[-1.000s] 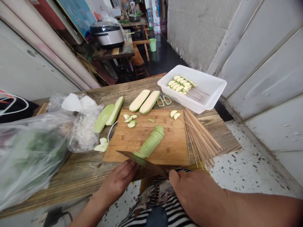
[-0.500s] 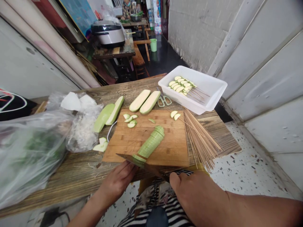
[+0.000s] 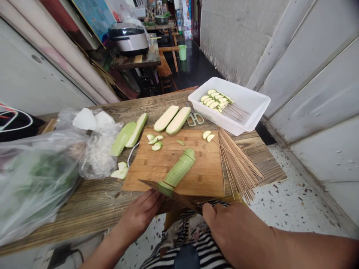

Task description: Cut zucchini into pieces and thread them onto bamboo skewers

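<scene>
A sliced green squash half (image 3: 181, 168), probably zucchini, lies cut side down in a slanting row on the wooden cutting board (image 3: 207, 175). My right hand (image 3: 234, 228) is closed round the handle of a knife (image 3: 179, 198). Its blade crosses the near end of the squash. My left hand (image 3: 147, 209) has its fingers bent together against that near end, behind the blade, which partly hides the fingertips. Loose squash slices (image 3: 157, 145) lie at the board's upper left, and two more slices (image 3: 208, 136) at its upper right.
Beyond the board lie two squash halves (image 3: 178, 120) and scissors (image 3: 195, 119). A white plastic tub (image 3: 252, 112) holds skewered slices. Bamboo skewers (image 3: 238, 164) fan out at the right. More squash halves (image 3: 136, 130) and plastic bags (image 3: 36, 179) occupy the left side.
The blade has shifted very slightly at the squash's near end, and the gap beside it looks narrower. Both hands stay almost where they were. The view has moved a little.
</scene>
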{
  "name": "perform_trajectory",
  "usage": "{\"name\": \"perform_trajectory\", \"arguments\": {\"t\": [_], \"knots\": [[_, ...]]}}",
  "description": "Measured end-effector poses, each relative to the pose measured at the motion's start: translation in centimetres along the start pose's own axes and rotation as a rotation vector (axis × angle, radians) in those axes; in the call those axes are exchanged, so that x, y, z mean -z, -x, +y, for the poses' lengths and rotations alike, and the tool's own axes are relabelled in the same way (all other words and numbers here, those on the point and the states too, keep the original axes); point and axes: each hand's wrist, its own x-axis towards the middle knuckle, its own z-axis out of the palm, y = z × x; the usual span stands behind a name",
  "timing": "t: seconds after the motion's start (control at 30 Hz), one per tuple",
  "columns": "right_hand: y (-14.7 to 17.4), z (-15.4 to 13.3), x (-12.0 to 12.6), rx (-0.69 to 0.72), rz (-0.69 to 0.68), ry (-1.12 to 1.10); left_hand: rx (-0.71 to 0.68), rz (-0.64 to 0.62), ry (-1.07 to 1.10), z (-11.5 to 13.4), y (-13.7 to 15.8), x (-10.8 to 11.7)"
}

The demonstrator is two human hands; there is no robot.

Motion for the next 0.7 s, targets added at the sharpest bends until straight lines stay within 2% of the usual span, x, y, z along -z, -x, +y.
{"name": "perform_trajectory", "arguments": {"t": [0.57,0.7], "knots": [[0.1,-0.1,-0.4,0.010,0.006,-0.024,0.010,-0.007,0.034,0.0,0.6,-0.4],[-0.1,0.2,0.3,0.046,-0.066,-0.038,0.024,0.011,0.048,0.0,1.0,-0.8]]}}
